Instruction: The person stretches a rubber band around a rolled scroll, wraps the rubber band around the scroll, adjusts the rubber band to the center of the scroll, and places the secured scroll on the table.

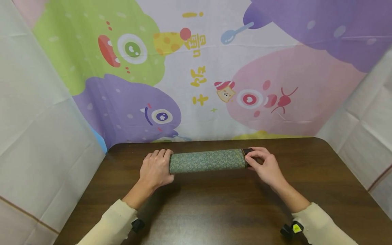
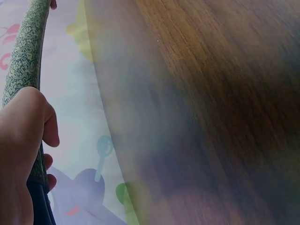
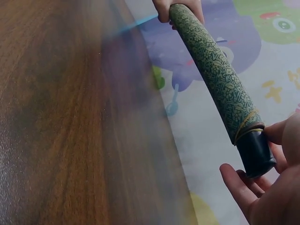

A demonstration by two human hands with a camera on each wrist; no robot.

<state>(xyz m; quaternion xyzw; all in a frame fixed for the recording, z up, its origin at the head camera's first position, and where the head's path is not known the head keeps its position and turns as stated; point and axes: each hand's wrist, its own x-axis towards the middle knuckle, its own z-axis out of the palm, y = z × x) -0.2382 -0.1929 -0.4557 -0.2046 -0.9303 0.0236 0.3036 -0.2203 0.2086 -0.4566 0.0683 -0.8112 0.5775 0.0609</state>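
A rolled-up scroll (image 1: 208, 161) with a green, leafy patterned cover is held level above the brown table. Its left end lies in my left hand (image 1: 155, 169), whose fingers wrap over it with the thumb underneath. In the left wrist view, a black end of the scroll (image 2: 40, 204) sticks out below that hand. At the other end, my right hand (image 1: 267, 166) pinches beside the black knob (image 3: 255, 152). A thin golden cord (image 3: 246, 126) loops around the scroll near this knob; I cannot tell whether the fingers hold the cord.
The dark wooden table (image 1: 214, 211) has rounded far corners. Behind it hangs a sheet (image 1: 199, 119) printed with cartoon monsters, and pale sheets (image 1: 36, 129) flank both sides. A black wrist device (image 1: 137, 225) sits at the left cuff, another (image 1: 288, 230) at the right.
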